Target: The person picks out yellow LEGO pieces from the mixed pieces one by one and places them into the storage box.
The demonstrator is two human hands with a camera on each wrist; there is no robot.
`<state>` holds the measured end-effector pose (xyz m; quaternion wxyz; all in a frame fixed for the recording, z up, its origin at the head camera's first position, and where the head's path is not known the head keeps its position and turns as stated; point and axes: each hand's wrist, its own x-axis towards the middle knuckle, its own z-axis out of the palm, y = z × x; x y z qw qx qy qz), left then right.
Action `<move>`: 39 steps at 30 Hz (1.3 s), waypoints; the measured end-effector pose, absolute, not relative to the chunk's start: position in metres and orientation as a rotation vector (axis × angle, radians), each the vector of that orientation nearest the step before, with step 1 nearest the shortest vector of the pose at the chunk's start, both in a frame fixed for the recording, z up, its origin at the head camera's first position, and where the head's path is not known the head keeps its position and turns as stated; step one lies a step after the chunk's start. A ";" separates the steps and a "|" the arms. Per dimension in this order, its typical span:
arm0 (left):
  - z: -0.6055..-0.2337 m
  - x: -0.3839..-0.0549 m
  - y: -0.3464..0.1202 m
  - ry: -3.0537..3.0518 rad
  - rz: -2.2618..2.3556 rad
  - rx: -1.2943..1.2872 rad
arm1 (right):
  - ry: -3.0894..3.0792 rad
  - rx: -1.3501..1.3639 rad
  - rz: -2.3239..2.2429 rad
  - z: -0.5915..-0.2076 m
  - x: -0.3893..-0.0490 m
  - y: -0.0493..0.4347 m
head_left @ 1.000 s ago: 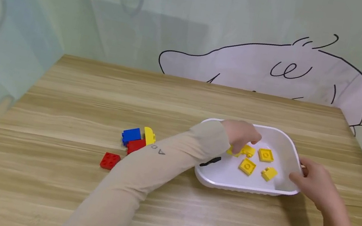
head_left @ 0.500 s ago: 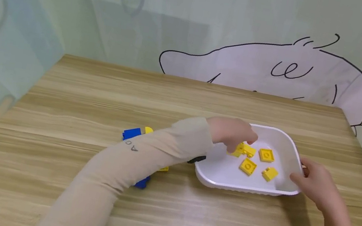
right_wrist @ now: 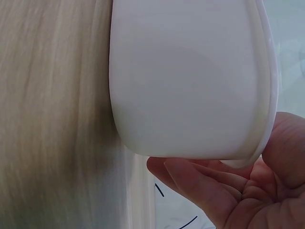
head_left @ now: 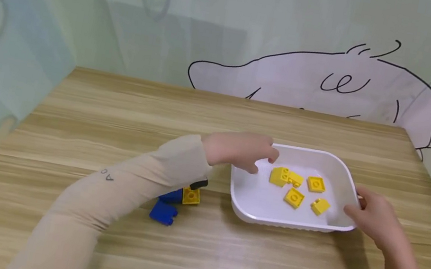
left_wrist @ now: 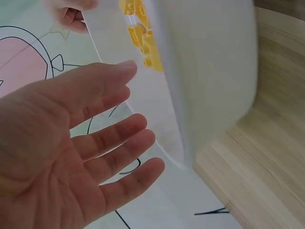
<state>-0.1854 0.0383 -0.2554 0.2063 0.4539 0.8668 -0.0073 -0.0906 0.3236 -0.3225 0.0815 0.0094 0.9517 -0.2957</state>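
A white plastic tub (head_left: pixel 248 203) stands on the right half of the table. Several yellow toy building bricks (head_left: pixel 294 198) lie in it, a taller one (head_left: pixel 278 176) among them. My left hand (head_left: pixel 240 151) hovers by the tub's left rim, and the left wrist view shows its fingers spread and slightly bent, with nothing between them. At the opposite end my right hand (head_left: pixel 376 216) holds the tub's rim. In the right wrist view the right thumb is at the rim and the fingers (right_wrist: pixel 190 179) lie against the tub's end wall.
Left of the tub, a blue brick (head_left: pixel 163 212) and a yellow brick (head_left: pixel 191 196) lie on the wooden table (head_left: pixel 244 264) next to my left sleeve (head_left: pixel 133 182), which covers others. A printed wall (head_left: pixel 232 41) borders the table's back.
My left hand has drawn back leftward from the yellow bricks to the tub's left rim, its fingers opening. The left sleeve now hides the red bricks. My right hand stays put.
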 end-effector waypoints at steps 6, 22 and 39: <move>-0.251 -0.186 0.008 2.479 0.017 1.226 | 2.851 0.026 -0.880 -0.322 -0.091 0.324; -0.268 -0.178 -0.083 2.521 0.058 1.052 | 2.817 0.051 -0.881 -0.321 -0.091 0.322; -0.280 -0.181 -0.107 2.421 0.154 1.084 | 2.835 0.035 -0.900 -0.323 -0.090 0.323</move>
